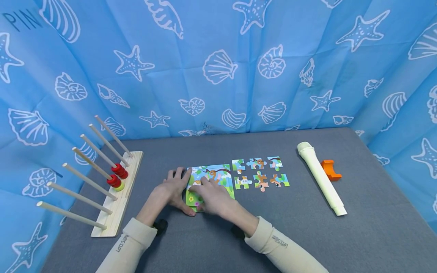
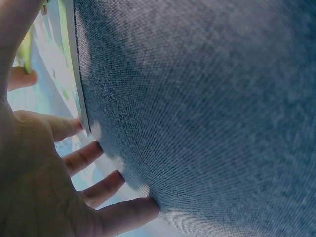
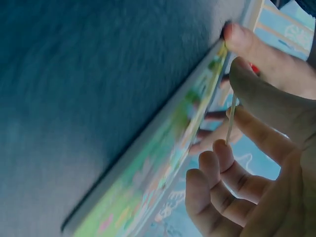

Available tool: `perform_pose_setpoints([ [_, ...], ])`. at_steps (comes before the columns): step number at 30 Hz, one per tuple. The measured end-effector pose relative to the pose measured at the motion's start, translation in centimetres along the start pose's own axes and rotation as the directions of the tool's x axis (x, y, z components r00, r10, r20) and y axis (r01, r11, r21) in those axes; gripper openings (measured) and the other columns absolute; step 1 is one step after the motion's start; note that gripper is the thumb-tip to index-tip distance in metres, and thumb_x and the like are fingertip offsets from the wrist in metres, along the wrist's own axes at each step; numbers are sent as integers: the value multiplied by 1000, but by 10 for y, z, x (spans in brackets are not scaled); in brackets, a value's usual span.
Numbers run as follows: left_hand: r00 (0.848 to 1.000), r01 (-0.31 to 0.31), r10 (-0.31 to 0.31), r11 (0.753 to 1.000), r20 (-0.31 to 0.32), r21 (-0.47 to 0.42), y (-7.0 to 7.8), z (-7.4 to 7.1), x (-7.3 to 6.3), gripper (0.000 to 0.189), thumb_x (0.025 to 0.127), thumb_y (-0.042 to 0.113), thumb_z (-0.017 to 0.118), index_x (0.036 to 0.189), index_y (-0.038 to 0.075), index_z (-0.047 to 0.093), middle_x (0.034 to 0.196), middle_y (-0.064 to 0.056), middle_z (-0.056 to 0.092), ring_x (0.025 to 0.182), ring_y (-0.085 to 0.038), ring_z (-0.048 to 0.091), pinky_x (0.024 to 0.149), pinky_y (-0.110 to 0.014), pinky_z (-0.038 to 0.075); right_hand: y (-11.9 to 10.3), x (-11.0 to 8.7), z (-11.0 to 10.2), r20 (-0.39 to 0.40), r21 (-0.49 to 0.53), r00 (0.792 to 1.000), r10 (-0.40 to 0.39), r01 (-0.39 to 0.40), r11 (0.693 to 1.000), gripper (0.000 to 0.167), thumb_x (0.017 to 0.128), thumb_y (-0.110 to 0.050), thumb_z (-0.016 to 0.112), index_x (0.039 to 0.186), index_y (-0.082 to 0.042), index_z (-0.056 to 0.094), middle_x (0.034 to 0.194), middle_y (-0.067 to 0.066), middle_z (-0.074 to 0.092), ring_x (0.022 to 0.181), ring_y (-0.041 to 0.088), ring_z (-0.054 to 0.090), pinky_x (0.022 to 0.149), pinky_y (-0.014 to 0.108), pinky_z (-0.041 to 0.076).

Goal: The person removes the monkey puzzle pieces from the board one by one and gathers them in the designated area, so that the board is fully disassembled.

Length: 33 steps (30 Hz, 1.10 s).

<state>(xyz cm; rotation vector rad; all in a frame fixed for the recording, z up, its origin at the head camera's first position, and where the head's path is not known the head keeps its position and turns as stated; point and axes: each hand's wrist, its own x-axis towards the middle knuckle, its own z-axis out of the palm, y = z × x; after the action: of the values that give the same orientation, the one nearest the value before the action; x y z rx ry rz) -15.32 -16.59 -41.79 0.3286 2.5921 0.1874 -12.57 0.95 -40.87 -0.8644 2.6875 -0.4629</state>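
A square picture puzzle board (image 1: 227,170) with a green and blue animal scene lies flat on the grey table. My left hand (image 1: 172,189) rests at its left side with spread fingers; in the left wrist view the index fingertip (image 2: 74,126) is at the board's edge. Over the board's lower middle is my right hand (image 1: 218,199). Its thumb and fingers pinch a thin puzzle piece (image 3: 231,118), seen edge-on in the right wrist view and tilted above the board. The piece's printed face is hidden there.
Several loose puzzle pieces (image 1: 261,178) lie in two rows right of the board. Farther right are a cream toy microphone (image 1: 321,176) and an orange holder (image 1: 330,170). On the left stands a wooden peg rack (image 1: 128,182) with red and yellow rings (image 1: 117,182).
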Motion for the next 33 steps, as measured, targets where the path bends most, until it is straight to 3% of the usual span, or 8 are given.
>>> perform_pose_setpoints([
  [4,1000,2,-2,1000,4,17,0,0,0,146,59,66,92,165,7,11,166,-24,16,150,-52,20,115,-68,35,11,-5,-6,-7,46,1000,-20,20,999,52,85,-23,85,135,-21,68,107,6,61,85,19,52,65,29,47],
  [8,1000,13,-14,999,20,32,1,-1,1,145,60,67,91,165,8,10,166,-24,16,150,-52,20,116,-68,34,25,-13,-13,-19,94,999,-32,34,995,51,85,-19,85,133,-17,69,106,8,61,85,19,52,69,33,48],
  [14,999,25,-25,999,26,31,1,-1,2,145,60,66,91,165,8,9,166,-24,16,150,-51,20,116,-69,34,46,-31,-23,-43,95,998,-45,49,994,50,84,-17,85,132,-15,69,96,6,59,77,16,47,61,27,40],
  [23,1000,20,-21,1000,22,20,1,0,2,146,60,66,92,165,8,9,165,-24,16,149,-51,20,116,-69,33,78,-65,-27,-37,-19,999,8,-9,1000,49,82,-19,87,129,-18,71,96,4,58,76,15,46,60,27,38],
  [33,999,35,-35,999,18,18,1,1,3,146,59,66,92,165,8,9,165,-23,16,150,-50,20,116,-69,33,97,-84,-23,0,-9,995,102,-102,995,57,81,-20,88,135,-25,68,97,2,58,78,16,45,57,29,38],
])
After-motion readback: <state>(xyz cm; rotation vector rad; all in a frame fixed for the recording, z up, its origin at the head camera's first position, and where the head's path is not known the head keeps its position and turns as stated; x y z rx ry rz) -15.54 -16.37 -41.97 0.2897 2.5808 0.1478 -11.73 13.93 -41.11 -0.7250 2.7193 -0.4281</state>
